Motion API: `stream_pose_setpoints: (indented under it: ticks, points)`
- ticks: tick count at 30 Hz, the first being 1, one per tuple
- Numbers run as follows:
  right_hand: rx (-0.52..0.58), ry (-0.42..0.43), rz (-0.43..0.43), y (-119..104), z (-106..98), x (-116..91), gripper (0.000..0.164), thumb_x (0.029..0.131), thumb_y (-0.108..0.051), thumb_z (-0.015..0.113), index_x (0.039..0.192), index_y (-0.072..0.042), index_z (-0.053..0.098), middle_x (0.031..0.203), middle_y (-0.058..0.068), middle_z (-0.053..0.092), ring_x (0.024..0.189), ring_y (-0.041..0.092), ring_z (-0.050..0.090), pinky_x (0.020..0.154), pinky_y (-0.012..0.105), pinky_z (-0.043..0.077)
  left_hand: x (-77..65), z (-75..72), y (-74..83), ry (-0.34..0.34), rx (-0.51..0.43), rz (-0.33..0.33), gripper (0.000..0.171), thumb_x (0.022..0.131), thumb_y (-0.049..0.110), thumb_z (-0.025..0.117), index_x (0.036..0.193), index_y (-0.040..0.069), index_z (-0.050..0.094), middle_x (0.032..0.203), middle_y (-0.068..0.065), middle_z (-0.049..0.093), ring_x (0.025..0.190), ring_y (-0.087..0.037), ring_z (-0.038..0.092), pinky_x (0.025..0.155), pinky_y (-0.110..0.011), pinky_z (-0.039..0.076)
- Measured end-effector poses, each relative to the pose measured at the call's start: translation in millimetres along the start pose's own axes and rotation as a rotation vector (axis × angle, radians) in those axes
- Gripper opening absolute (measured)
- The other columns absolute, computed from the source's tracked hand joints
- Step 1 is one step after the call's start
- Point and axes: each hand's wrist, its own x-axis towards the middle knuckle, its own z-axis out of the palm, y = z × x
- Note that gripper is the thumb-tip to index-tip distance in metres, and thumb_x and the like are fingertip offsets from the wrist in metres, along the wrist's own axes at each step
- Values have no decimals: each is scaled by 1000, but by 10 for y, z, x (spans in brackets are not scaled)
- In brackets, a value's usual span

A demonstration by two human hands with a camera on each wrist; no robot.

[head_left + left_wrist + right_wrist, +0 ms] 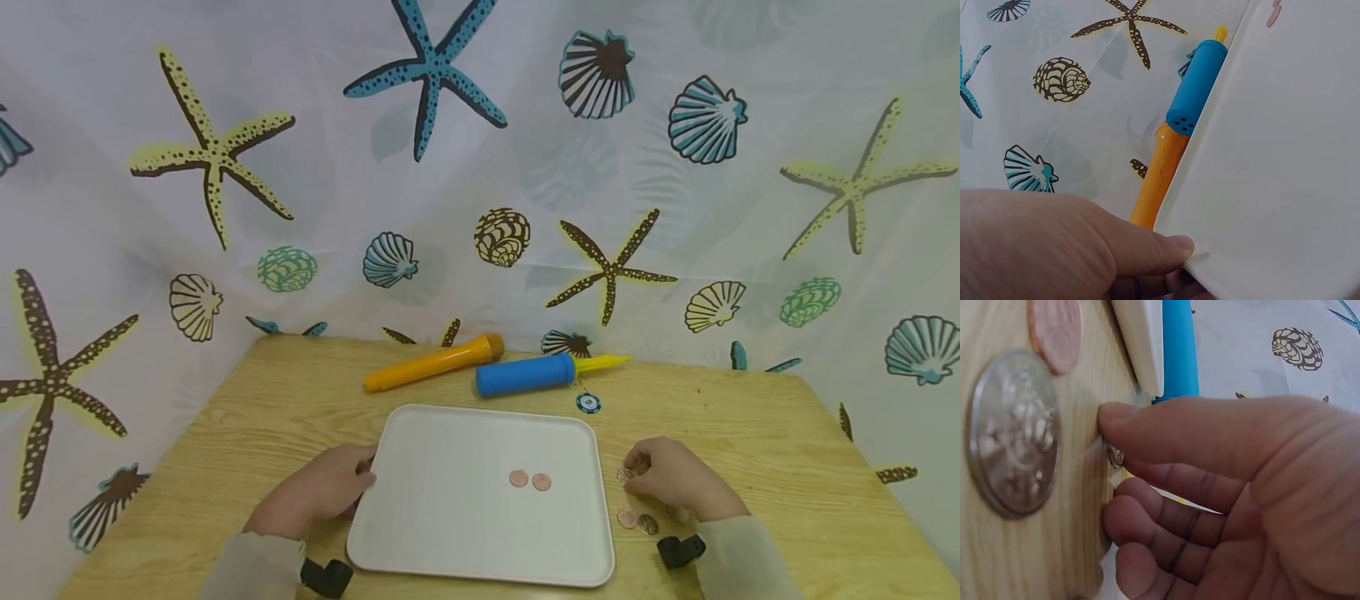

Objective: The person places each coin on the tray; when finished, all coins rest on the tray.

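A white tray (480,533) lies on the wooden table, with two copper-coloured coins (542,482) on its right half. My left hand (330,487) grips the tray's left edge, thumb on the rim and fingers partly hidden beneath. Right of the tray, my right hand (671,475) pinches a silver-coloured coin (1115,456) at the tabletop between thumb and index finger. Its other fingers are curled. Nearer the front lie a copper-coloured coin (627,518) and a darker-looking coin (648,524); another coin (678,514) is partly covered by the wrist.
Behind the tray lie an orange microphone-shaped tube (427,367) and a blue hand pump (525,375) with a yellow nozzle. A dark-and-white poker chip (588,403) sits near the nozzle. A cloth (480,183) printed with starfish and shells hangs behind the table (750,433).
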Motion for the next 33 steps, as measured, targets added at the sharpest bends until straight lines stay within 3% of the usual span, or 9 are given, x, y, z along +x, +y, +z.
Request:
stream_pose_setpoints:
  ticks: [6, 11, 19, 27, 33]
  points:
    - [-2, -18, 48, -17, 6, 31, 13, 83, -11, 77, 94, -7, 70, 85, 1, 63, 76, 17, 55, 69, 35, 49, -1, 13, -13, 3, 14, 9, 49, 102, 8, 54, 148, -5, 45, 103, -7, 61, 79, -16, 56, 68, -32, 48]
    - [16, -39, 104, -18, 10, 79, 8, 81, -11, 72, 87, -8, 68, 84, 2, 62, 72, 19, 53, 62, 33, 44, 1, 9, -4, 4, 14, 14, 48, 102, 8, 54, 148, -3, 45, 104, -7, 62, 76, -16, 57, 67, -33, 49]
    - [72, -66, 161, -10, 31, 89, 7, 75, -9, 67, 73, -8, 60, 67, 1, 51, 58, 16, 43, 53, 29, 35, -27, 2, 28, 11, -34, 27, 48, 102, 5, 53, 148, -5, 45, 99, -7, 62, 71, -16, 59, 64, -33, 50]
    - [97, -60, 154, -20, 56, 90, 15, 72, -6, 64, 63, -10, 54, 58, -1, 41, 52, 13, 34, 49, 27, 29, -50, 2, 33, 14, -45, 32, 47, 102, 5, 53, 148, -4, 46, 96, -6, 60, 71, -17, 58, 64, -33, 49]
    - [83, -63, 146, -28, 69, 89, 6, 72, -7, 65, 71, -7, 59, 66, 2, 52, 56, 15, 42, 53, 27, 34, -35, 7, 1, 19, -37, 43, 46, 101, 4, 54, 146, -4, 49, 97, -7, 60, 71, -17, 57, 63, -33, 49]
